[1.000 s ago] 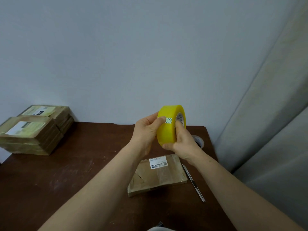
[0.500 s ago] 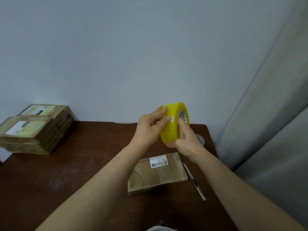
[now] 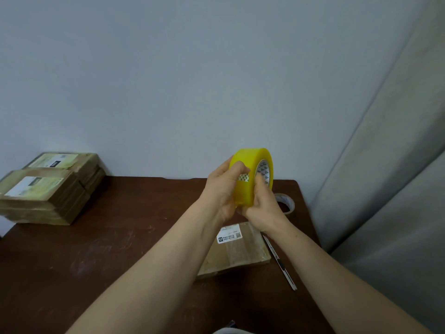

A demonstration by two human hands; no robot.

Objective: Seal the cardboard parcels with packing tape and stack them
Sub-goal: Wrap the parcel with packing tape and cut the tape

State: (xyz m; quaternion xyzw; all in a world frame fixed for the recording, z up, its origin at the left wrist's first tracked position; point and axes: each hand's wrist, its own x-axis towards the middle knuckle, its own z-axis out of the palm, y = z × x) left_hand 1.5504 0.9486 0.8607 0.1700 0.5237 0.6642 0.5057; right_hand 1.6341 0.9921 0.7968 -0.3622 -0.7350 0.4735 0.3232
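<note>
- Head view: both hands are up in front of the chest, holding the yellow tape roll [image 3: 252, 156] above the bench [image 3: 120, 237]
- The right hand [image 3: 262, 208] cups the roll from underneath, fingers wrapped round it and thumb by the core, most likely to steady it
- The left hand [image 3: 221, 189] curls over the outer face, fingertips right at the patterned tab [image 3: 243, 177]; it looks like a hunt for the tape's loose end
- The unsealed parcel [image 3: 240, 251] lies flat on the bench just below the hands, label up, apart from both and within easy reach for taping
- A cutter [image 3: 280, 263] lies just beside the parcel's right edge, and a clear tape roll [image 3: 286, 201] sits behind the right hand
- Finished parcels [image 3: 41, 196] are stacked at the far left against the wall, well apart, so that is probably where this one goes
</note>
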